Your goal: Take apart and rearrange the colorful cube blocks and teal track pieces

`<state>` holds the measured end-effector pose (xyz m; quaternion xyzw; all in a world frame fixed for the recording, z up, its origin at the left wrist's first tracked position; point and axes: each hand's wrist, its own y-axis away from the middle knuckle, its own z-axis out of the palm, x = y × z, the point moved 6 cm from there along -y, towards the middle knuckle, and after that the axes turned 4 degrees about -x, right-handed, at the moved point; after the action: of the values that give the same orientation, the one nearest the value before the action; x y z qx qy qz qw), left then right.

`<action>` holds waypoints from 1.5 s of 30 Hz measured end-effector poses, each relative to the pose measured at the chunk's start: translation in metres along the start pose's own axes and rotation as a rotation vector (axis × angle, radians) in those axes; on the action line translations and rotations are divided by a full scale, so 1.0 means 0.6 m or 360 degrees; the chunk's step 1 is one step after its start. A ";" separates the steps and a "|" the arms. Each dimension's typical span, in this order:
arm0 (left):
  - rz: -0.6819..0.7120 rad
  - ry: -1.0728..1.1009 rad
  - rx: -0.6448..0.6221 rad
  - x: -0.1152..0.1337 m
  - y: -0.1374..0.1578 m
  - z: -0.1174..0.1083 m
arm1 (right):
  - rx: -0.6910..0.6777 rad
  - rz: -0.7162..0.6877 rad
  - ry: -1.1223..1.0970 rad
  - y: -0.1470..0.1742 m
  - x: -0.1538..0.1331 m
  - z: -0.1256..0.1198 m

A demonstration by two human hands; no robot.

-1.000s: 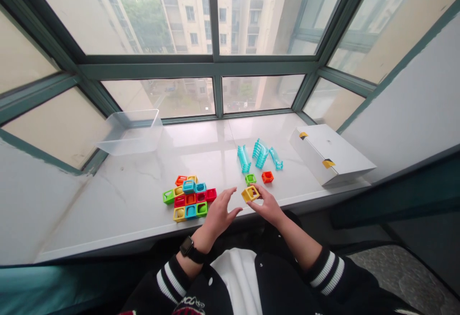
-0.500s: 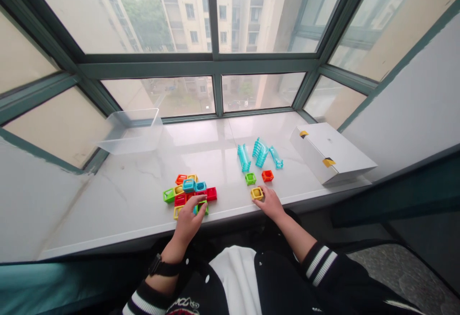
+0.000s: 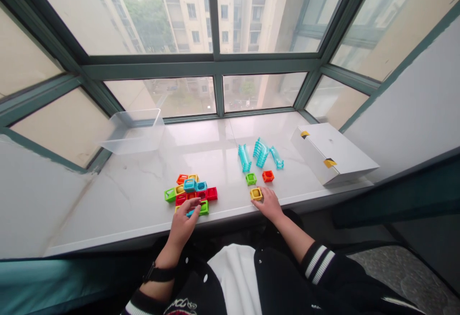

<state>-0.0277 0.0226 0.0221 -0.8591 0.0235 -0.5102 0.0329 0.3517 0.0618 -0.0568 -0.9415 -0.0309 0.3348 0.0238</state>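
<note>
Pinching the yellow block [image 3: 256, 194] between thumb and fingers of the right hand [image 3: 270, 204], down at the white sill [image 3: 118, 207], just this side of the green block [image 3: 250, 179]. Over left: curling the left hand [image 3: 182, 221] over the block cluster [image 3: 201, 194], can't tell whether gripping. Angling both forearms [image 3: 294, 234] inward from below.

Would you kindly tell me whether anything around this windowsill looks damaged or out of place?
The wall at left looks odd: its edge along the window frame is ragged, as if chipped. Nothing looks spilled or obviously broken among the blocks.
</note>
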 end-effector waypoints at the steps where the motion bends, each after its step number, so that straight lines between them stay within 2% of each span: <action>1: 0.0003 0.0000 0.0003 0.002 0.002 -0.002 | 0.0002 0.0004 0.0001 0.000 0.000 0.000; 9: -0.0102 -0.0015 0.0120 -0.005 0.008 -0.033 | -0.0018 0.0042 -0.0011 0.000 0.006 0.004; 16: -0.0011 -0.0170 0.0400 -0.009 -0.012 -0.056 | -0.0012 0.0154 -0.0496 0.006 0.022 -0.013; 19: 0.0052 -0.0334 0.0439 -0.004 -0.030 -0.063 | 0.0046 0.0228 -0.0567 0.011 0.021 -0.034; 25: 0.0150 -0.0616 0.0217 -0.010 -0.093 -0.063 | 0.0196 0.0123 -0.0567 0.009 -0.006 -0.084; 31: -0.0108 -0.0761 -0.0098 -0.046 -0.144 -0.054 | 0.0204 0.0060 -0.0574 0.014 -0.020 -0.131; 39: -0.0230 -0.0882 -0.0191 -0.050 -0.150 -0.059 | 0.0136 0.0160 -0.0642 0.029 -0.002 -0.151; 45: -0.0404 -0.0746 -0.0178 -0.058 -0.136 -0.078 | 0.0121 0.0101 -0.0639 0.022 -0.027 -0.149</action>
<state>-0.0849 0.1052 0.0208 -0.9503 -0.0644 -0.2954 -0.0742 0.3960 0.0452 0.0216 -0.8548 0.0074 0.5173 0.0421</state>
